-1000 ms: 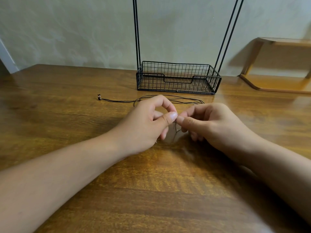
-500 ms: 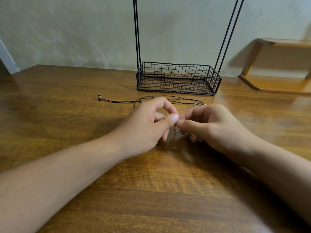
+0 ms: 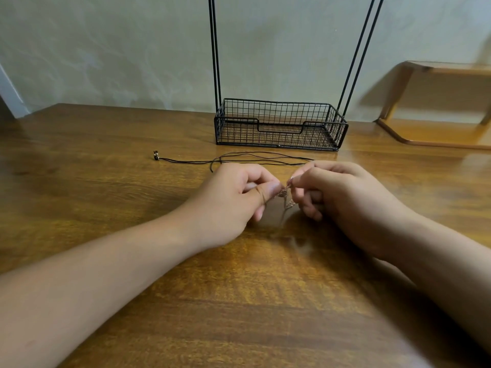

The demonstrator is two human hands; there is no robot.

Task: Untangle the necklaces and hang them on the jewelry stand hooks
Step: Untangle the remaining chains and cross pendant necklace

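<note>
Head view: at frame centre the left hand (image 3: pixel 233 200) and right hand (image 3: pixel 342 197) each pinch a thin tangled chain necklace (image 3: pixel 285 197) just above the worktop (image 3: pixel 106 181). Above them a black cord necklace (image 3: pixel 239 158) lies flat, between the hands and the jewelry stand (image 3: pixel 279 126), whose wire basket sits upper centre. A wooden shelf (image 3: pixel 438 128) sits at upper right.

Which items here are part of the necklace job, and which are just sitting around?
Job: thin chain pinched by left hand and right hand; black cord necklace on table; wire-basket jewelry stand.
Bystander: wooden shelf.
</note>
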